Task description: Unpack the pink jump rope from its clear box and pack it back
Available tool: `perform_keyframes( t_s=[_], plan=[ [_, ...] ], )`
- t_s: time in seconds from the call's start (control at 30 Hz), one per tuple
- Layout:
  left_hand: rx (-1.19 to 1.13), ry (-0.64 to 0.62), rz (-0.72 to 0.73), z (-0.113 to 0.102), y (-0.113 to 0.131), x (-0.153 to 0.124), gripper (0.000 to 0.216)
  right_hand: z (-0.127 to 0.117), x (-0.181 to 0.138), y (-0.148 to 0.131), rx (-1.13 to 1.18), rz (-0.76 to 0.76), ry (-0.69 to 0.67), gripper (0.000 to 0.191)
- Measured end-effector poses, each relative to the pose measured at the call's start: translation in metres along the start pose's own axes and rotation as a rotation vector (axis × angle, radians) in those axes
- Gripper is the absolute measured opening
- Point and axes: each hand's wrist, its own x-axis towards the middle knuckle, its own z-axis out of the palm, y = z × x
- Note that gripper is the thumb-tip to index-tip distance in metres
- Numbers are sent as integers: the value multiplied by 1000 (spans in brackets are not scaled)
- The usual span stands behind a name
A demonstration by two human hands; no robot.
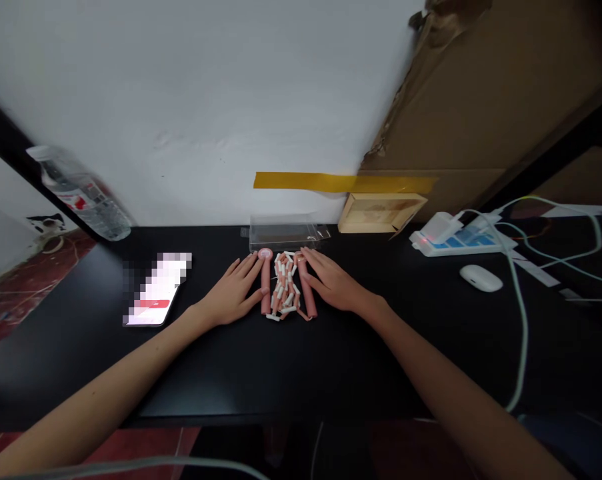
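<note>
A jump rope (287, 283) with pink and white beads lies bunched up on the black table, between its two pink handles. The left handle (265, 283) and the right handle (307, 287) stand almost parallel, pointing toward me. My left hand (238, 290) rests flat beside the left handle, fingers stretched out, with fingertips and thumb touching it. On the other side my right hand (331, 280) lies with extended fingers against the right handle. Neither hand is wrapped round a handle. Just behind the rope is a clear plastic package (283, 232).
A phone (155, 293) with a lit screen lies at left, and a plastic bottle (88, 197) leans by the wall. To the right are a wooden frame (381, 212), a white power strip (443, 237) with cables, and a white mouse (481, 278). The table (281, 373) has a front edge near me.
</note>
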Motion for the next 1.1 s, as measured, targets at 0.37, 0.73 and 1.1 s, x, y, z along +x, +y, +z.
perform_keyframes(
  t_s=[0.37,0.73,1.1],
  plan=[
    [-38,2,37,-6,5,-3,70,2,-2,-2,-77,-16,-40,67],
    [-50,5,36,-7,5,-5,68,8,-4,-7,-98,43,-39,66],
    [-68,1,-10,-4,5,-3,75,11,-3,-2,-50,34,4,68]
  ],
)
